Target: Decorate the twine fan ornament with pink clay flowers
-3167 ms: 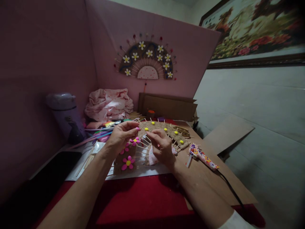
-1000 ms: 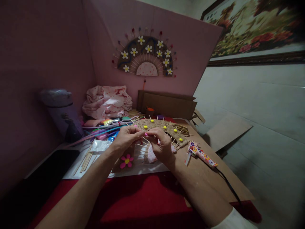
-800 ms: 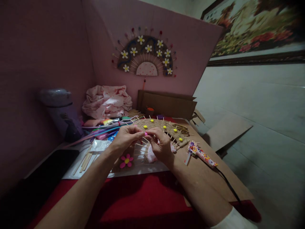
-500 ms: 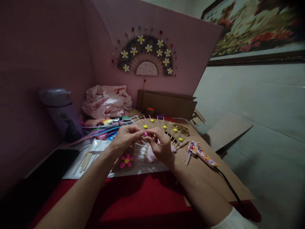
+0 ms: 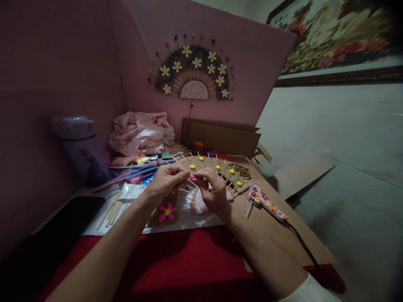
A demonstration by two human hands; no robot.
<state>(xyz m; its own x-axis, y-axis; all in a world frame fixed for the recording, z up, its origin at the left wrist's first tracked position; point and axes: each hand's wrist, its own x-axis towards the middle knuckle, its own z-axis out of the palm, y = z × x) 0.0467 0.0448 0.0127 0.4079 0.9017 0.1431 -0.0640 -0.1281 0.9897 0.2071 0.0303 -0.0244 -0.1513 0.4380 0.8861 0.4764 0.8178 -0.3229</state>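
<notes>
saw left hand (image 5: pixel 166 180) and right hand (image 5: pixel 214 191) at centre of frame, close together. noted both drawn into a thumb-and-finger pinch on a small pink piece (image 5: pixel 192 176), in front of a woven brown fan (image 5: pixel 209 163). could not make out the exact shape of the piece, being small and partly covered. counted five yellow dots (image 5: pixel 232 171) in view on the woven band; marked a pink flower (image 5: pixel 168 211) low at its left end, below the left hand. found a flower-patterned corded tool (image 5: pixel 268 204) right of centre, on brown board (image 5: pixel 302 247). logged thin sticks (image 5: pixel 113 213) on white sheet (image 5: pixel 94 222), left of centre; red cloth (image 5: pixel 176 260) across lower middle; purple bottle (image 5: pixel 80 153) at left. spotted another fan (image 5: pixel 197 63), white-flowered, on pink wall (image 5: pixel 245 58), upper middle.
</notes>
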